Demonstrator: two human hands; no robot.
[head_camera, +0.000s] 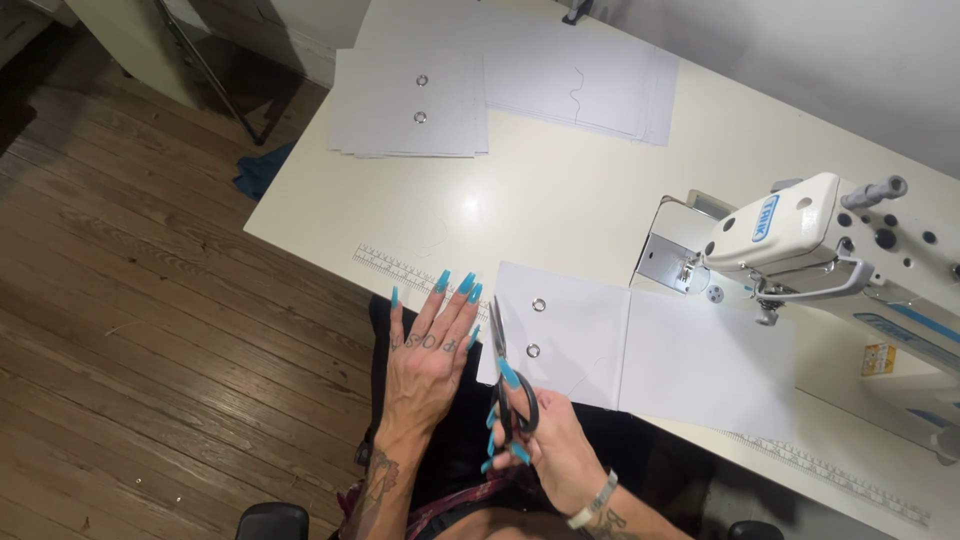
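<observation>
The right hand (545, 440) grips a pair of black-handled scissors (505, 375) just off the near edge of the white sewing table (560, 200), fingers curled through the handle loops and closed around them, the blades pointing up and away toward the near-left corner of a folded white paper sheet (640, 345). The blades look nearly closed, with the tips at or just beside the sheet's left edge; whether they already bite into the paper cannot be told. That sheet lies at the near edge of the table, just left of the white sewing machine (830, 240), and carries two metal eyelets (539, 305) close to its left edge. The left hand (430, 350) lies flat, palm down, fingers extended and slightly fanned, its long turquoise nails reaching the table's near edge beside a printed ruler strip (400, 268); it touches neither paper nor scissors. To cut cleanly here, it would seem wise to bring that free hand onto the sheet to pin it, keep the blades clear of the eyelets, and open them wide before each stroke. Two more stacks of white paper (410, 105) sit at the table's far-left corner, well apart.
</observation>
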